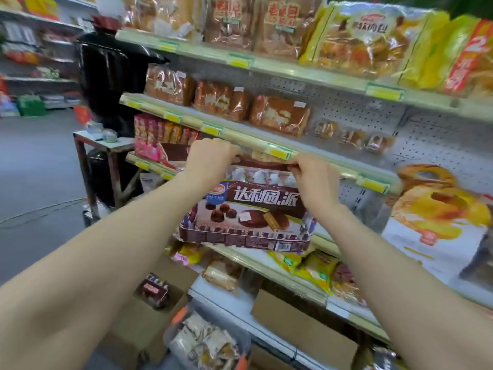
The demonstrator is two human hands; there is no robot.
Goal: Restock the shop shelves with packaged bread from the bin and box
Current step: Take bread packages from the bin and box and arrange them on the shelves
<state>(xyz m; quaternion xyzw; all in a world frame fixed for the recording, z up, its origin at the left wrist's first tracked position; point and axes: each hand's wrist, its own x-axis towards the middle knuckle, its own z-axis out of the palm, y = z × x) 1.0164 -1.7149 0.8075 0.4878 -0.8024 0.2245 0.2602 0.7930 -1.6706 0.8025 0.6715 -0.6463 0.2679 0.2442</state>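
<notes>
Both the left hand (210, 153) and right hand (314, 177) pinch the top seam of a large brown plastic chocolate-pie pack (248, 209), which hangs below the fingers, seemingly before the shelf edge (277, 149), where it might snag and slip.

Tiered shop shelves (240, 134) carry wrapped bread loaves (278, 116) up high and small yellow packets (317, 268) lower down.

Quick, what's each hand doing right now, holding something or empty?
Left hand: closed, gripping the top edge of the brown pie package.
Right hand: closed, gripping the same top edge.
</notes>
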